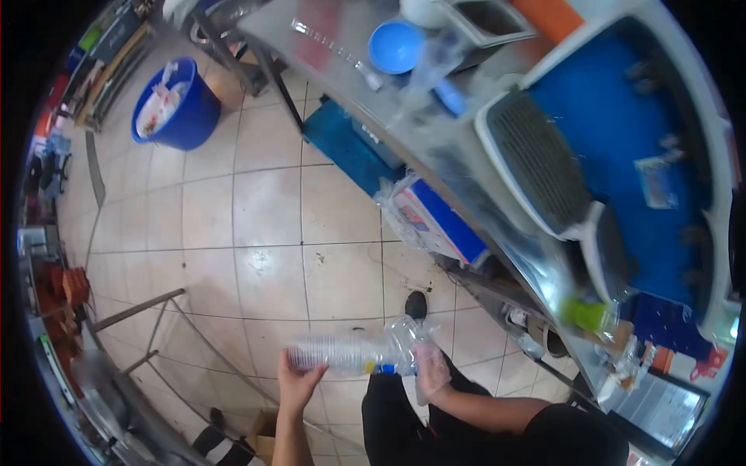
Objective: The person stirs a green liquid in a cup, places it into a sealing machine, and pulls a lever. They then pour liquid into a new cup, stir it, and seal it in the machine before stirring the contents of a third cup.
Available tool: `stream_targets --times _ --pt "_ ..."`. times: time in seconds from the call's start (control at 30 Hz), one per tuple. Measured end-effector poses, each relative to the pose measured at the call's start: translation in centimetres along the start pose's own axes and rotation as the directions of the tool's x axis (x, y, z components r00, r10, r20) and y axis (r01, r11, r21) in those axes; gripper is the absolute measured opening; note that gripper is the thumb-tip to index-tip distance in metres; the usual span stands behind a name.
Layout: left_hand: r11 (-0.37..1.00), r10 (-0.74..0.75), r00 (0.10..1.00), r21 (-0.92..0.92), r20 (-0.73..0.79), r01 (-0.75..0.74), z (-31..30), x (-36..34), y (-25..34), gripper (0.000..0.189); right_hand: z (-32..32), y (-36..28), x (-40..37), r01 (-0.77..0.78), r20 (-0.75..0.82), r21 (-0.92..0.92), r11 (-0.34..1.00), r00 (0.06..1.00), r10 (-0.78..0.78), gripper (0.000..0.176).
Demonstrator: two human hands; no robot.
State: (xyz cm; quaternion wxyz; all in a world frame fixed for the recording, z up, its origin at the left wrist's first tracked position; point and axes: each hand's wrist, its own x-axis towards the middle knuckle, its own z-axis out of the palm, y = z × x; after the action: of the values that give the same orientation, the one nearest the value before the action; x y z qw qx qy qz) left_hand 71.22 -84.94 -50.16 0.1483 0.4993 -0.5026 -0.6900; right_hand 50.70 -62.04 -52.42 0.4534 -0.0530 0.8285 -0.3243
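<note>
A long stack of clear plastic cups or lids (338,352), wrapped in a transparent sleeve, lies level between my hands above my legs. My left hand (299,382) grips its left end, with the thumb in front and the fingers behind. At the other end, my right hand (432,371), in a clear plastic glove, is closed on the crumpled end of the sleeve (404,342). Small yellow and blue marks show on the sleeve's lower side near my right hand.
A metal table (466,167) runs diagonally at the right, bearing a blue bowl (395,46) and a large blue-lined tray (614,132). A blue bucket (194,109) stands on the tiled floor at upper left. A metal frame (140,311) is at lower left.
</note>
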Motion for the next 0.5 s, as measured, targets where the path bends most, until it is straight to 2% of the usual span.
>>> stream_targets --times 0.03,0.07,0.1,0.13,0.17,0.2,0.23,0.27,0.3,0.33,0.37,0.4,0.43,0.47,0.5 --pt "0.996 0.087 0.995 -0.013 0.049 -0.086 0.4 -0.7 2.4 0.062 -1.0 1.7 -1.0 0.281 -0.098 0.059 0.958 0.957 -0.274 0.037" --pt "0.991 0.136 0.987 0.001 0.085 -0.137 1.2 -0.9 3.9 0.069 -4.1 -1.8 -3.7 0.314 -0.117 0.011 0.949 0.943 -0.311 0.034" --pt "0.980 0.194 0.974 0.011 0.118 -0.196 2.2 -0.5 6.1 0.076 -6.4 -5.3 -5.6 0.364 -0.193 0.061 0.929 0.918 -0.347 0.032" --pt "0.962 0.265 0.947 0.020 0.183 -0.273 4.2 -0.8 10.0 0.081 -9.7 -8.7 -7.5 0.303 -0.138 0.084 0.949 0.947 -0.290 0.034" --pt "0.933 0.342 0.904 0.020 0.254 -0.359 7.1 -0.5 14.0 0.086 -10.4 -7.3 -7.2 0.536 -0.331 -0.143 0.832 0.767 -0.550 0.037" --pt "0.900 0.405 0.873 0.052 0.272 -0.433 10.1 0.0 17.7 0.085 -12.5 -8.9 -6.9 0.512 -0.375 -0.110 0.852 0.772 -0.513 0.040" --pt "0.864 0.456 0.840 0.079 0.294 -0.497 12.8 0.2 20.6 0.085 -14.6 -10.6 -7.0 0.550 -0.454 -0.148 0.822 0.700 -0.551 0.040" --pt "0.760 0.519 0.788 0.244 0.331 -0.603 15.2 2.3 22.1 0.090 -15.6 -10.4 -5.3 0.596 -0.561 -0.134 0.792 0.613 -0.556 0.039" --pt "0.624 0.556 0.739 0.397 0.381 -0.673 17.1 4.3 22.6 0.095 -16.9 -10.7 -4.6 0.587 -0.555 -0.323 0.742 0.517 -0.651 0.034" --pt "0.492 0.614 0.698 0.514 0.368 -0.703 19.7 6.5 23.5 0.100 -18.2 -11.5 -3.2 0.551 -0.528 -0.505 0.664 0.411 -0.743 0.028" --pt "0.346 0.679 0.640 0.613 0.359 -0.710 22.5 8.6 24.1 0.104 -18.8 -11.9 -0.9 0.539 -0.625 -0.384 0.749 0.446 -0.641 0.026" --pt "0.416 0.634 0.692 0.601 0.345 -0.682 24.7 10.5 23.6 0.105 -18.7 -11.9 1.3 0.523 -0.703 -0.248 0.815 0.482 -0.523 0.024" --pt "0.485 0.588 0.737 0.584 0.333 -0.651 26.6 12.4 23.2 0.106 -18.5 -11.3 3.9 0.525 -0.721 -0.252 0.813 0.459 -0.519 0.024" --pt "0.477 0.599 0.722 0.569 0.346 -0.670 27.9 13.7 23.5 0.106 -18.5 -10.5 6.6 0.511 -0.749 -0.311 0.802 0.387 -0.537 0.025" --pt "0.571 0.557 0.763 0.515 0.329 -0.639 28.8 14.6 23.6 0.109 -18.7 -10.2 7.9 0.487 -0.771 -0.362 0.795 0.323 -0.549 0.025"
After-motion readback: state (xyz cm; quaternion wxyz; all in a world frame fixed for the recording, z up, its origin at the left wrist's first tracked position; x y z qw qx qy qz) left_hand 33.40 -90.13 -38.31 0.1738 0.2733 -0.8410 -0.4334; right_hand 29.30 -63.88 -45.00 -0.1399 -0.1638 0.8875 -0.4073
